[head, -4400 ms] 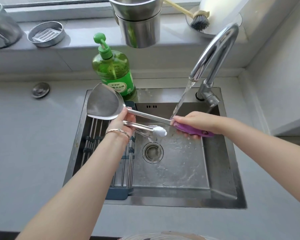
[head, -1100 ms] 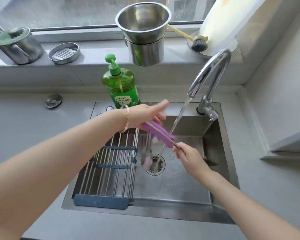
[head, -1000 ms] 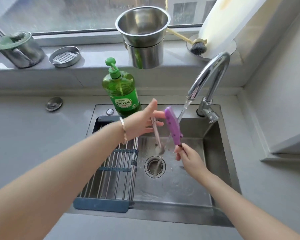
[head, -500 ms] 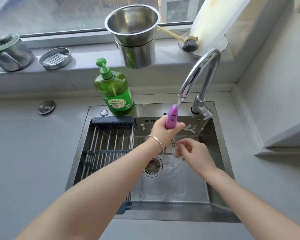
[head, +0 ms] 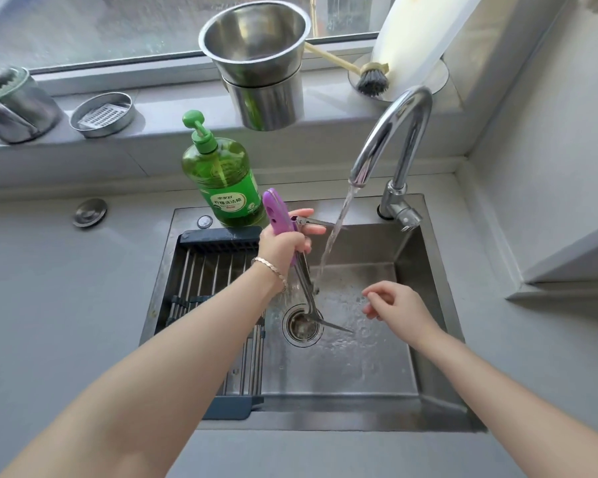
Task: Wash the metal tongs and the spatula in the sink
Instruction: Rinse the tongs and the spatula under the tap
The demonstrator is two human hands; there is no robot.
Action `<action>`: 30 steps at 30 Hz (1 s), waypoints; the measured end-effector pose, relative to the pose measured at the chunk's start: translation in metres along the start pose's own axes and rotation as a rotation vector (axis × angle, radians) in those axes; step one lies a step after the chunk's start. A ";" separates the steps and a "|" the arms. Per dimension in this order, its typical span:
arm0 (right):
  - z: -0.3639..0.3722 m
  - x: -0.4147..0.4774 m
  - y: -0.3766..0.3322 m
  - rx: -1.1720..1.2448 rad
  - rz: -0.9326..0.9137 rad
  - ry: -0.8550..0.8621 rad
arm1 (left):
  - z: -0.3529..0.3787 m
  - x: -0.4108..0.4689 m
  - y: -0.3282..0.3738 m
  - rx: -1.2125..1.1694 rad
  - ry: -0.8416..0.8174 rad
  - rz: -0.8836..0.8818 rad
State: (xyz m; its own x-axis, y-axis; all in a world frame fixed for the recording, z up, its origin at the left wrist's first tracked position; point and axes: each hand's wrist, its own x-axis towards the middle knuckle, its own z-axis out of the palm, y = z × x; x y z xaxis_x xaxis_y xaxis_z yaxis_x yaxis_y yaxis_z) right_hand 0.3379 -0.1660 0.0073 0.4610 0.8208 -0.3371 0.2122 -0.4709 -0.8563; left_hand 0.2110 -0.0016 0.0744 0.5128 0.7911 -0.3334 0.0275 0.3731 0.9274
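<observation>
- I see the spatula (head: pixel 277 213) held upright over the sink (head: pixel 404 391). Its purple handle is up, its metal shaft points down, and its blade sits edge-on just above the drain (head: pixel 302 327).
- The tongs (head: pixel 309 221) are bundled against the spatula in the same grip. Their top end pokes out between the fingers. Lower down I cannot separate their arms from the spatula shaft.
- Hands, left: the left hand (head: pixel 283 241) is wrapped round both tools at the lower end of the purple handle. A bracelet (head: pixel 271 270) sits on that wrist.
- Hands, right: the right hand (head: pixel 397 305) holds nothing. Its fingers are loosely curled, and it hangs over the basin to the right of the stream, apart from both tools.
- Water (head: pixel 335 229) runs from the tap (head: pixel 390 132), passes just right of the left hand and comes down close beside the shafts.
- A rack (head: pixel 214 270) covers the left part of the sink.
- A green soap bottle (head: pixel 221 174) stands at the sink's back rim, just behind the spatula handle.
- A round plug (head: pixel 90 212) lies on the table (head: pixel 66 305), left of the sink.
- On the sill stand stacked steel pots (head: pixel 259 63), a brush (head: pixel 372 79) and a small steel dish (head: pixel 102 113).
</observation>
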 end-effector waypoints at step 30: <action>-0.028 0.091 -0.061 0.429 0.382 0.204 | 0.025 -0.023 0.001 0.268 0.201 -0.017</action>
State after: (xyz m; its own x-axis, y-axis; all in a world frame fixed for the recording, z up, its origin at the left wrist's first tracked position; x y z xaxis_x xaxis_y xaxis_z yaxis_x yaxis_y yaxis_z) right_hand 0.3908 -0.0718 0.0397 0.6005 0.5213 -0.6063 -0.3473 -0.5130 -0.7850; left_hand 0.2210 -0.0310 0.0873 0.3317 0.8756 -0.3510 0.2726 0.2672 0.9243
